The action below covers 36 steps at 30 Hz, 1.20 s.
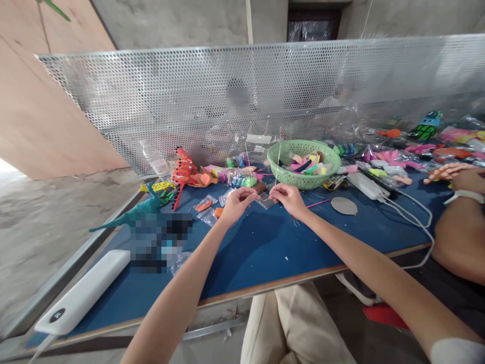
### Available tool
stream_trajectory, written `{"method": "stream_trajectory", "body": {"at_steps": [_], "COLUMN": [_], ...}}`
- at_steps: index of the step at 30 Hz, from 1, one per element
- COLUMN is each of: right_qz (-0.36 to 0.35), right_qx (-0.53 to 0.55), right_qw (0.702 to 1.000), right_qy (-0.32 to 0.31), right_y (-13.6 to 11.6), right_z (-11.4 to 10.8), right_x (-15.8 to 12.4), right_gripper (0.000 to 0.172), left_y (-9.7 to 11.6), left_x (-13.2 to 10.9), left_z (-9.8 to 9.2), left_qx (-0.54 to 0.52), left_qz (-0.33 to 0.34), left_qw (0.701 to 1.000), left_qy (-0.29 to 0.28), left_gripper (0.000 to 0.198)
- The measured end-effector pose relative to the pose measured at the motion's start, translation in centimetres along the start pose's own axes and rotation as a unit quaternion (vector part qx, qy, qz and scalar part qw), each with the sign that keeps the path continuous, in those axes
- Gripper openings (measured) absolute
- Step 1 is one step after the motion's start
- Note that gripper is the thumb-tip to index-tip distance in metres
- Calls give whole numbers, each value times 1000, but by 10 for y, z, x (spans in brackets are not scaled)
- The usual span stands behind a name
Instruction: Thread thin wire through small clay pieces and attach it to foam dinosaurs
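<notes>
Both of my hands are raised over the middle of the blue table, fingertips pinched and a small gap between them. My left hand [239,201] grips a thin white string [278,164], and my right hand [288,198] pinches it too. One strand rises from each hand, and a short curved piece spans the gap. Whether the strands are one length I cannot tell. Just behind my fingers lies a small brown piece [259,188], partly hidden by the left hand. Small clear bags with orange pieces [204,205] lie left of my left hand.
A green basket [303,180] of colourful pieces stands behind my right hand. Toy dinosaurs, a teal one [146,208] and a red one [184,169], stand left. A white power bank [85,290] lies front left. A co-worker's hand [468,182] is at right. Perforated metal panel [170,96] behind.
</notes>
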State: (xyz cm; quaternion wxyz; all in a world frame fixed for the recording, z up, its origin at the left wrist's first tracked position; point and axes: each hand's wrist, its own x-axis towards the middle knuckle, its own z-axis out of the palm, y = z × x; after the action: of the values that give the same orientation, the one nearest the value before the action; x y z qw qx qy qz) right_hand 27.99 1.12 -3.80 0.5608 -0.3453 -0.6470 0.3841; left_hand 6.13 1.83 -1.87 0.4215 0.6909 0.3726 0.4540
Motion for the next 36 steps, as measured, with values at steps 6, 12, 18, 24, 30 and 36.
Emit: {"method": "stream_trajectory", "body": {"at_steps": [6,12,18,24,30,36], "right_qz": [-1,-14,-24,-10,-15,-71], "right_qx": [-26,-25,-60,-78,-73,-104], "right_qw": [1000,1000,996,992,992,981], "right_qy": [-2,10,-56,-99,-103,-150], "right_y": [-2,-5,-6,-1,-2,-10], "right_z": [-2,-7,-7,-2,-2,0], "right_x": [1,2,0,-1,-2,-5], "right_gripper": [29,28,26,24,21,21], "left_y": [-6,-13,-15,-14,-8,-6], "left_x": [4,5,4,3,-2,-4], "left_z": [-4,-9,-5,2,16,22], "left_qx": [18,79,-21,-113,-140,-123], "left_qz": [-26,-20,-45,-74,-114,-118], "left_qw": [999,995,996,988,981,982], "left_qy": [33,51,70,76,75,80], "left_gripper": [34,27,27,26,30,27]}}
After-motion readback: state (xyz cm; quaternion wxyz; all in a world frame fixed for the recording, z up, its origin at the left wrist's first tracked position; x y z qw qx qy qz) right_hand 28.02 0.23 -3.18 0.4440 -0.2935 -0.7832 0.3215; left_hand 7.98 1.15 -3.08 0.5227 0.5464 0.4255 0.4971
